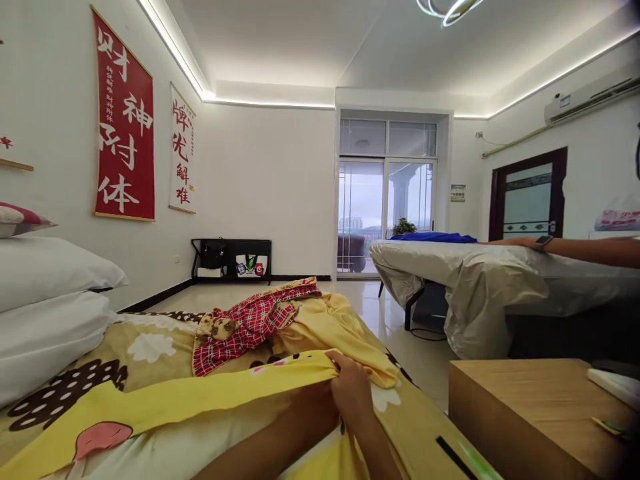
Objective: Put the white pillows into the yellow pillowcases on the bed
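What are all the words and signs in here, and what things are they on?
"财神附体": big white letters on the red scroll.
"牌 ? 解难": big red letters on the white scroll; I can't read the second one for sure.
Cut off: one red letter on the hanging at the left edge.
Too small or blurred: the little letters on both scrolls, the wall sign, the air conditioner's sticker, the pink packet.

Two hanging scrolls (127,127) are seen whole and a third in part, while one held yellow cloth (200,398), one red plaid cloth (250,333), two white pillows (50,270), one patterned pillow (20,221), one wristwatch (544,242), one air conditioner (595,100) and one dark-framed door (529,200) are counted.
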A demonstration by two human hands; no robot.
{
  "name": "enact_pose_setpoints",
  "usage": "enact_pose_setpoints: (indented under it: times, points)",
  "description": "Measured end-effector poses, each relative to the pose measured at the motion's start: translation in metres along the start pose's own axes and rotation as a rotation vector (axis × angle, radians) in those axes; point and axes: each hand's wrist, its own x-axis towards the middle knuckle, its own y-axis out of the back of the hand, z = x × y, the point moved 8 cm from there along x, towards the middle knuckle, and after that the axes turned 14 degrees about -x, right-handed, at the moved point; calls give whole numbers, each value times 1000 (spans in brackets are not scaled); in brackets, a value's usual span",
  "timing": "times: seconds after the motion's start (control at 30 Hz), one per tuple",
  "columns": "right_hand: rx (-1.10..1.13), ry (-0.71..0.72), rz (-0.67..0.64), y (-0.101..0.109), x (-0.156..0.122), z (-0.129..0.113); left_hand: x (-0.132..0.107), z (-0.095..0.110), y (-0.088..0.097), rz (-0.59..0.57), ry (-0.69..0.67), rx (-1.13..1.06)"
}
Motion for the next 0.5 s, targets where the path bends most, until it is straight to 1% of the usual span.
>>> enact_pose_setpoints:
  times: [0.1,0.17,0.23,0.27,0.3,0.37,0.4,0.43,0.47,0.5]
  points:
    - [-2,33,6,-2,1,-4,-3,3,-5,-117,-5,-61]
    - [8,14,21,-3,4,3,-5,5,-4,-182,10,-84]
    - [102,22,1,-5,8,14,-13,8,4,-244,10,-102]
    - [186,67,-55,-9,10,19,-21,10,13,-273,2,-108]
    - [283,139,-148,-16,11,22,-32,11,24,-305,-4,-119]
    - [479,290,-352,-34,8,27,-63,11,54,-369,-8,-169]
    - [539,302,-389,-41,9,35,-82,10,71,-412,6,-223]
    - [553,252,-365,-49,12,47,-101,8,89,-438,25,-282]
    - [526,159,-293,-57,18,61,-121,4,106,-454,61,-322]
    - [468,44,-197,-64,23,76,-138,-5,123,-431,125,-338]
